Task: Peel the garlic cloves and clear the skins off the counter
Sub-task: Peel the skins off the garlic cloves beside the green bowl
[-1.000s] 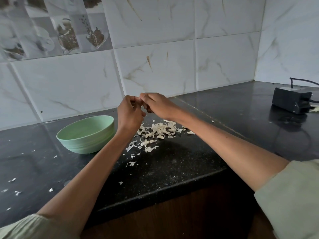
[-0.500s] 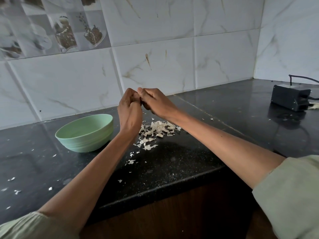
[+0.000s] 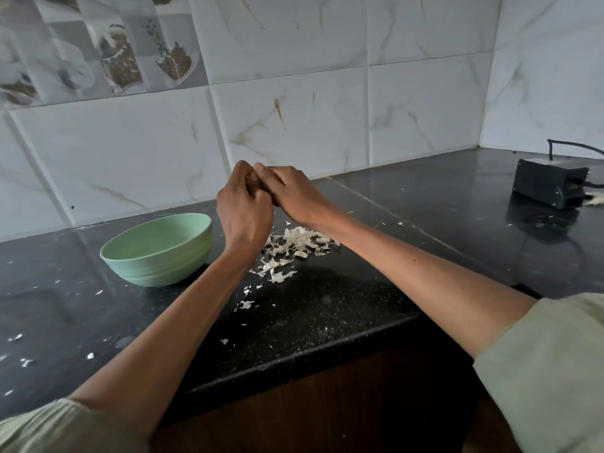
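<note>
Above the garlic skins (image 3: 295, 245), left hand (image 3: 243, 212) and right hand (image 3: 292, 196) touching, grip contents hidden

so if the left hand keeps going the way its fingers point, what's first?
The right hand: the left hand already meets it fingertip to fingertip. Beyond that, likely the tiled wall; depth unclear.

Both hands raised together above a dark surface strewn with garlic skins.

The left hand (image 3: 244, 209) and right hand (image 3: 287, 191) meet at the fingertips, curled shut; whatever they pinch is hidden. Beneath them lies a pile of skins (image 3: 294, 245) on the surface (image 3: 327, 308). A green bowl (image 3: 157, 250) stands just left. A black box (image 3: 549, 183) sits far right.
</note>
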### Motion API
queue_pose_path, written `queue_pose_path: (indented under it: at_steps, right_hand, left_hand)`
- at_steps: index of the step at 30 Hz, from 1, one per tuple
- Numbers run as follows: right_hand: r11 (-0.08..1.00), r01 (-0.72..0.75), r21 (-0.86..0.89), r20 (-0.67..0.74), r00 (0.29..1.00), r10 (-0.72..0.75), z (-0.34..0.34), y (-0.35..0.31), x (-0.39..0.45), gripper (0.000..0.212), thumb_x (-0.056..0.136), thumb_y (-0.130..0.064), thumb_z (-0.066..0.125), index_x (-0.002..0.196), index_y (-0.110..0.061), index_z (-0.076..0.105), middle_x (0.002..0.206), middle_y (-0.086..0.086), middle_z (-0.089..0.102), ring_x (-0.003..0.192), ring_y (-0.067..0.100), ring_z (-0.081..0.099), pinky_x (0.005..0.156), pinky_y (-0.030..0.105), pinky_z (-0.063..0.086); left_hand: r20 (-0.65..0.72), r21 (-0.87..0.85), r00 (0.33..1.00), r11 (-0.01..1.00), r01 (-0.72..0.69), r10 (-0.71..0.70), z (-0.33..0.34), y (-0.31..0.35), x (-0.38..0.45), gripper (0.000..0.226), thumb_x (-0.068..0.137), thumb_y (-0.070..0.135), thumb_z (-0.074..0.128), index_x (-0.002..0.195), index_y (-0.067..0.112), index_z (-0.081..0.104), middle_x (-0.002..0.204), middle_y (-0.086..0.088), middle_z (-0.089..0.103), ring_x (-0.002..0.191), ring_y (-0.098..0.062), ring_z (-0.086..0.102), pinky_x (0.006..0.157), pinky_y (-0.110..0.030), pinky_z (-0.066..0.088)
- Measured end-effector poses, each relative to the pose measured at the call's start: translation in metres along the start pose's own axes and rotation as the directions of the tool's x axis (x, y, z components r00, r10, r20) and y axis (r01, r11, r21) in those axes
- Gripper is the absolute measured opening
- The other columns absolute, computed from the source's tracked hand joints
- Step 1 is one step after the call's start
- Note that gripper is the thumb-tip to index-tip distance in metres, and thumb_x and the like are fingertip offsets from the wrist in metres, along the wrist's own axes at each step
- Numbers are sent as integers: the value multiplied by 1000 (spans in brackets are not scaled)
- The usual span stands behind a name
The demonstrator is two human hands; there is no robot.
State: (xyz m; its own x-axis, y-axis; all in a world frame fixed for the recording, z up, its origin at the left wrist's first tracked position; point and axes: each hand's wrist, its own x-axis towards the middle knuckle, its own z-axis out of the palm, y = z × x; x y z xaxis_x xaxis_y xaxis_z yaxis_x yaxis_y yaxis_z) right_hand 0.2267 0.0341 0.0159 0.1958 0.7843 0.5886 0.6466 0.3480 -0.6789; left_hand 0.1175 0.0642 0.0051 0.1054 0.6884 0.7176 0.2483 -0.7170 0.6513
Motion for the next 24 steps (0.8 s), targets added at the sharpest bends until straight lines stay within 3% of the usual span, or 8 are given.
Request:
queue_pose_path:
  at_steps: [3,6,8,11,14,17,21,24]
  right_hand:
    - [991,-64,118,20,998,62,1,-1,-1,55,115,-35,36,85,7,55,59,-2,36,48,7,31,50,23,27]
    - [960,-95,262,67,995,80,-1,-6,-4,46,115,-33,35,75,-13,45,61,-2,29,51,12,24,49,27,19]
    - [943,-120,309,94,991,95,-3,-6,-5,46,115,-34,35,71,-19,39,61,-2,28,54,13,22,52,32,17]
    - [920,-184,346,141,980,142,-5,-7,-5,49,114,-37,37,69,-20,38,58,-4,28,51,13,19,51,29,17]
    - [866,-283,412,271,946,180,-13,-7,-4,50,113,-41,37,68,-20,36,56,-5,25,50,12,14,46,23,15]
    - [826,-319,465,381,914,139,-20,-8,-2,49,113,-42,35,70,-19,38,55,-6,24,51,10,13,47,25,12]
    - [850,-327,413,377,911,167,-21,-7,-1,45,112,-38,42,73,-17,45,56,-4,28,50,10,20,48,24,16]
    - [841,-354,410,349,912,214,-25,-7,0,41,110,-35,45,74,-15,50,56,-3,32,50,11,25,48,24,22]
  left_hand:
    - [15,-36,1000,999,-8,8,0,-3,-1,15,86,-4,37,92,3,49,74,-17,56,65,-25,39,58,-40,28]
    - [62,-111,998,994,-13,20,-2,-4,-1,22,79,-2,34,92,6,50,78,-15,64,68,-29,50,58,-40,34]
    - [86,-153,996,988,-6,19,-4,-2,-1,24,80,-5,34,94,4,52,78,-10,69,66,-17,56,56,-30,37]
    - [107,-204,994,979,-6,28,-6,-1,-1,20,90,-9,36,96,-2,53,79,-6,69,63,-2,58,58,-15,41]
    - [108,-161,992,986,-44,62,-6,-9,4,15,94,-5,38,95,2,50,80,-16,62,66,-14,47,60,-33,37]
    - [114,-99,993,995,-24,35,-5,-14,7,15,94,-5,38,97,2,51,76,-9,59,64,-13,42,57,-33,33]
    - [125,-81,992,997,-14,24,-6,-12,6,17,100,0,39,98,6,54,76,6,63,58,-5,46,54,-27,36]
    - [114,-72,993,997,-31,39,-5,-10,7,14,104,8,43,101,8,56,78,9,65,62,-5,52,60,-35,42]
